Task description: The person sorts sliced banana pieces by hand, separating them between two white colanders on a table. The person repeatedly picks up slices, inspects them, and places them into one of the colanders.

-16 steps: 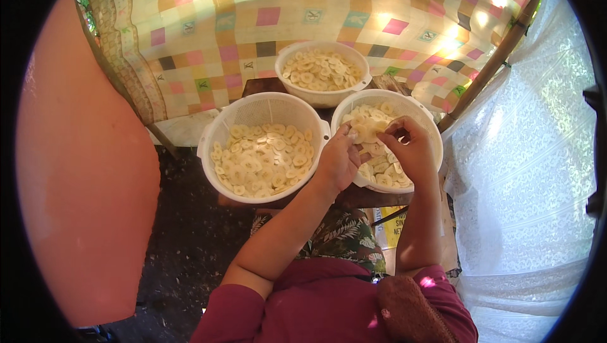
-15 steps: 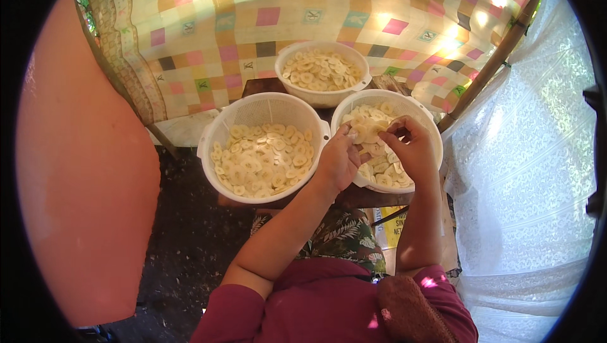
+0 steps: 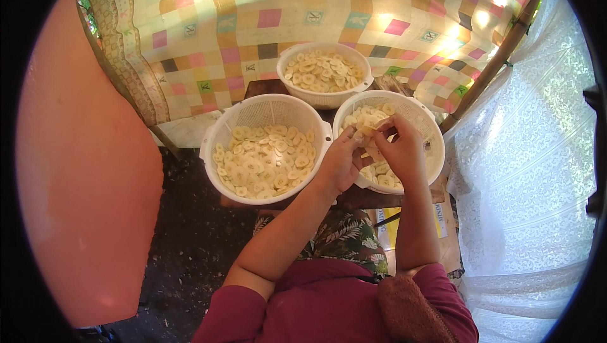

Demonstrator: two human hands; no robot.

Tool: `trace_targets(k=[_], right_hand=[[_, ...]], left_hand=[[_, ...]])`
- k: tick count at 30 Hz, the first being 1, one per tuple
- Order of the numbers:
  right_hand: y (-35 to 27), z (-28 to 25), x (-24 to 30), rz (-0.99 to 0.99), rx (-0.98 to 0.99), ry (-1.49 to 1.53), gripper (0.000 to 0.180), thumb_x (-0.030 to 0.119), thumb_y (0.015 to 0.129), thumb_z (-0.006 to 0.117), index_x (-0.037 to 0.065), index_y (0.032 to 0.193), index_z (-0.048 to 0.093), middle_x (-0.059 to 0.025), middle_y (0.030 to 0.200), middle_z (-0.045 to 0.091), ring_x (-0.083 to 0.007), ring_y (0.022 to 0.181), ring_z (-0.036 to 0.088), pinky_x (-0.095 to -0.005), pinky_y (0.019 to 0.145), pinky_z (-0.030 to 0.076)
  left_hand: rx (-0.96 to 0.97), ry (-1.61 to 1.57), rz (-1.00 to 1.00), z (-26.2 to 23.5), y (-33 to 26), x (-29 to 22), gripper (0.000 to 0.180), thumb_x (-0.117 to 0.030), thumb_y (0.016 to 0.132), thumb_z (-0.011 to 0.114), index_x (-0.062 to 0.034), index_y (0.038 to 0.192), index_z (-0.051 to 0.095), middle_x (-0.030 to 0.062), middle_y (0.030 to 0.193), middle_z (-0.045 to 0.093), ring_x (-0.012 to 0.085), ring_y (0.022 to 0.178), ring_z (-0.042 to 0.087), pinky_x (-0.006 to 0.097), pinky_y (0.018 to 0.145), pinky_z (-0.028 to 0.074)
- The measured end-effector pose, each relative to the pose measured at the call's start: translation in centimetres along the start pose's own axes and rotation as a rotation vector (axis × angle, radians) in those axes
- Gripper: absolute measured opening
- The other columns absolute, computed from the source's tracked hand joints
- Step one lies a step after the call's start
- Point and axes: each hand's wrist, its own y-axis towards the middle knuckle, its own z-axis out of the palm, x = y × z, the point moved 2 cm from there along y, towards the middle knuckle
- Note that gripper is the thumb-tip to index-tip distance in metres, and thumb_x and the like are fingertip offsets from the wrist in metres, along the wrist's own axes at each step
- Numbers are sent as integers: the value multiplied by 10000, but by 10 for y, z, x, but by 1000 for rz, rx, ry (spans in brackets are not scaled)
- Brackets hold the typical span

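Both hands are together above the right-hand white colander (image 3: pixel 414 106), which holds pale banana slices. My left hand (image 3: pixel 341 161) is closed round a few thin banana slices (image 3: pixel 366 130), thumb on the near side. From the right, the fingertips of my right hand (image 3: pixel 406 152) pinch at the edge of the same slices. How many slices they hold cannot be made out. Beside it, a second white colander (image 3: pixel 265 110) contains many round banana slices (image 3: pixel 269 159). Behind these two, a white colander (image 3: pixel 324 99) is heaped with more slices.
A dark wooden table (image 3: pixel 256 89) bears the colanders. A patterned sheet (image 3: pixel 253 39) hangs behind, a white lace curtain (image 3: pixel 512 172) at the right, an orange-pink panel (image 3: pixel 88 172) at the left. Under the table lies a piece of printed cardboard (image 3: pixel 447 232).
My right hand has shifted slightly left, its fingers closer to my left hand's fingertips. The slices between the hands show less of their faces. The colanders stay in place on the table.
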Motion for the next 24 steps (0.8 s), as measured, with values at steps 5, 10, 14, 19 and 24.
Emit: trace_targets(k=[5, 10, 14, 19, 24], right_hand=[[12, -13, -16, 67, -113, 278, 104, 96, 859, 686, 3, 877, 643, -54, 832, 665, -111, 730, 602, -252, 665, 465], [21, -23, -25, -26, -170, 24, 175, 125, 874, 686, 0, 996, 695, -60, 941, 667, -134, 831, 610, -271, 717, 472], [17, -9, -22, -68, -10, -21, 215, 147, 848, 700, -12, 994, 695, -118, 979, 670, -250, 915, 648, -340, 808, 494], [22, -9, -15, 120, -42, 213, 212, 174, 851, 704, -12, 953, 706, -109, 910, 662, -233, 836, 629, -329, 774, 473], [27, -32, -10, 94, -208, -20, 223, 189, 868, 691, 9, 1001, 694, -62, 885, 666, -157, 813, 610, -288, 750, 462]], left_hand=[[25, 0, 3, 0, 0, 1, 370, -99, 997, 404, -39, 1362, 410, 108, 1298, 549, 224, 1174, 572, 454, 968, 507], [-10, 22, 5, 1, -1, 2, 358, -129, 1010, 426, -63, 1362, 427, 88, 1299, 558, 208, 1148, 586, 431, 940, 520], [-45, 46, 9, 0, 1, 1, 335, -138, 1024, 403, -66, 1349, 436, 88, 1291, 560, 213, 1140, 589, 425, 913, 526], [-77, 46, 4, -1, 1, 1, 312, -139, 1020, 424, -80, 1322, 474, 67, 1255, 583, 197, 1101, 604, 418, 895, 532], [-83, 43, -14, 1, 0, 2, 315, -151, 1024, 422, -81, 1324, 485, 76, 1255, 585, 195, 1115, 596, 412, 899, 520]])
